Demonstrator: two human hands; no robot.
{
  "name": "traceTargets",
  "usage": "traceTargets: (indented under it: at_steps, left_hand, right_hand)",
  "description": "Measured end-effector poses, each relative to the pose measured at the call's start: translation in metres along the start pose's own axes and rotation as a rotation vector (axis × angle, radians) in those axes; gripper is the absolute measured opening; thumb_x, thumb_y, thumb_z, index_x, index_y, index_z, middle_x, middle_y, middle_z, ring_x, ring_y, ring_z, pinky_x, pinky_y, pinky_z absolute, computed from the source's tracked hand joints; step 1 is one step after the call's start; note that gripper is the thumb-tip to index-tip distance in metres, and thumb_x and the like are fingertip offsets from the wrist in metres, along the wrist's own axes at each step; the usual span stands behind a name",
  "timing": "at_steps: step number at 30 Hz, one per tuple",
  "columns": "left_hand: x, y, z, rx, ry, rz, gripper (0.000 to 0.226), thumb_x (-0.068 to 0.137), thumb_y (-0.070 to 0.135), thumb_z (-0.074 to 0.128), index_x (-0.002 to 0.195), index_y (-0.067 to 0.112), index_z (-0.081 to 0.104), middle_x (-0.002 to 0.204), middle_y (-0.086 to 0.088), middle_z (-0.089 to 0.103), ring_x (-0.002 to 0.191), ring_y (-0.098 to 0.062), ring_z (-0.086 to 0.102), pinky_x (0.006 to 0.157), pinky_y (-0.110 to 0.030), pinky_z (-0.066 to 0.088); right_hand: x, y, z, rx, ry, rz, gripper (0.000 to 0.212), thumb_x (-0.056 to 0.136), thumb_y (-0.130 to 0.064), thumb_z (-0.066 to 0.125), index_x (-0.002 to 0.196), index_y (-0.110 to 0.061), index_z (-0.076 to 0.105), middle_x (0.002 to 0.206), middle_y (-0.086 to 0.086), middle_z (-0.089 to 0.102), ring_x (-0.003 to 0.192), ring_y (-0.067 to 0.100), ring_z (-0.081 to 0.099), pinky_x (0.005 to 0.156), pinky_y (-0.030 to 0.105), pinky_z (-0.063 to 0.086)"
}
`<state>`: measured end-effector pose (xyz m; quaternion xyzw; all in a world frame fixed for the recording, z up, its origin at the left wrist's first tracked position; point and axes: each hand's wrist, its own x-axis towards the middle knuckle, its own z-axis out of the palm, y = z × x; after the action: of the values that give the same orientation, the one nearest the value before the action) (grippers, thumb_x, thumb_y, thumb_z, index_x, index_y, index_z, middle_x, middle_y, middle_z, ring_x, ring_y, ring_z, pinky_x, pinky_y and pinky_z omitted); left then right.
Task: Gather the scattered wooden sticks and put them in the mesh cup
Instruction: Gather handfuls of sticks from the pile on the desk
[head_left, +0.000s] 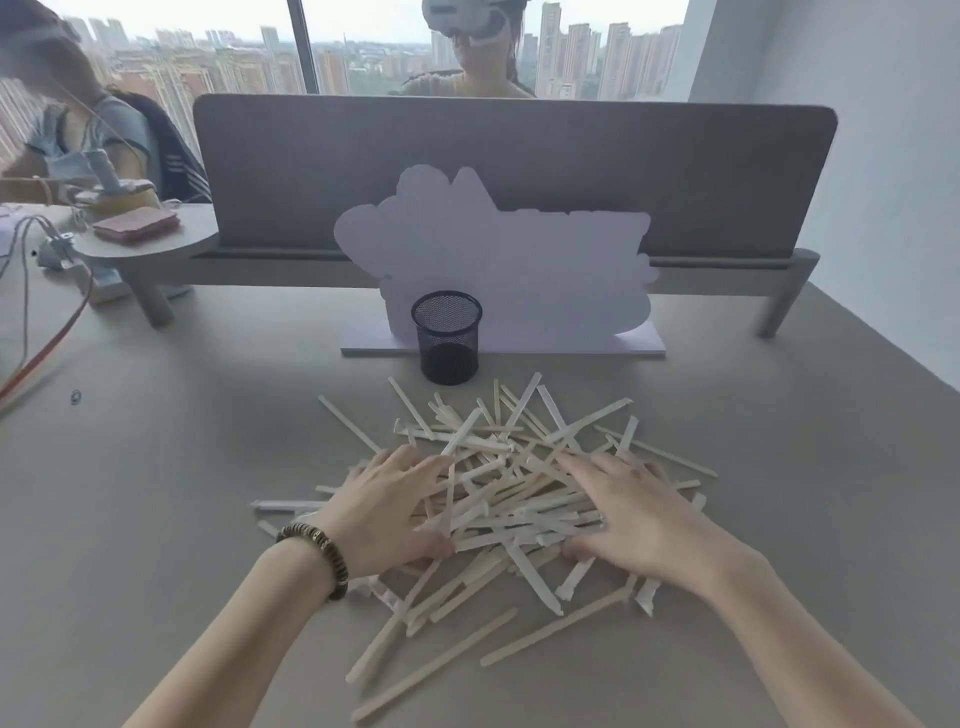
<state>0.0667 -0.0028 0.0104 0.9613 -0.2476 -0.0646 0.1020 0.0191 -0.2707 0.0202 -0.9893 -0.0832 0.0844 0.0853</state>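
Several pale wooden sticks (511, 499) lie in a loose criss-cross pile on the grey table, some spilling toward the near edge. A black mesh cup (448, 338) stands upright just beyond the pile, with no sticks visible inside. My left hand (382, 512), with a beaded bracelet at the wrist, lies flat on the pile's left side, fingers spread. My right hand (636, 512) lies flat on the pile's right side, fingers spread, thumb tucked under some sticks. Neither hand has lifted anything.
A white cut-out board (519, 275) on a flat base stands right behind the cup. A grey divider panel (514, 171) closes the desk's far side. At left are a small round shelf (150, 241), cables (47, 353) and a seated person; another person sits behind the divider.
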Motion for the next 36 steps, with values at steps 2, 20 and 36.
traceTargets:
  at_steps: [2,20,36]
  left_hand:
    - [0.002,-0.001,-0.001,-0.039,-0.010,0.017,0.088,0.076,0.060,0.070,0.149,0.036,0.029,0.130,0.011,0.044,0.117,-0.011,0.041,0.097,-0.028,0.039]
    - [0.013,0.014,-0.013,-0.129,-0.005,-0.086,0.057,0.082,0.007,0.052,0.132,0.032,0.039,0.116,0.004,0.044,0.101,-0.022,0.056,0.088,-0.041,0.052]
    - [0.016,0.013,-0.027,-0.470,0.313,-0.240,0.024,0.098,0.020,0.050,0.089,0.005,0.067,0.088,-0.002,0.050,0.080,-0.024,0.053,0.060,-0.018,0.034]
  right_hand:
    - [0.005,0.003,0.000,-0.012,0.011,-0.030,0.079,0.076,-0.058,0.070,0.143,-0.027,0.042,0.134,-0.005,0.052,0.132,0.021,0.040,0.108,0.038,0.032]
    - [0.015,0.004,-0.002,0.088,0.197,-0.167,0.015,0.089,-0.028,0.068,0.095,-0.017,0.062,0.094,-0.008,0.052,0.098,0.019,0.057,0.078,0.030,0.037]
    - [0.018,-0.006,-0.014,0.758,0.374,-0.090,0.018,0.106,-0.027,0.039,0.095,-0.022,0.053,0.073,-0.004,0.059,0.067,0.015,0.055,0.058,0.018,0.041]
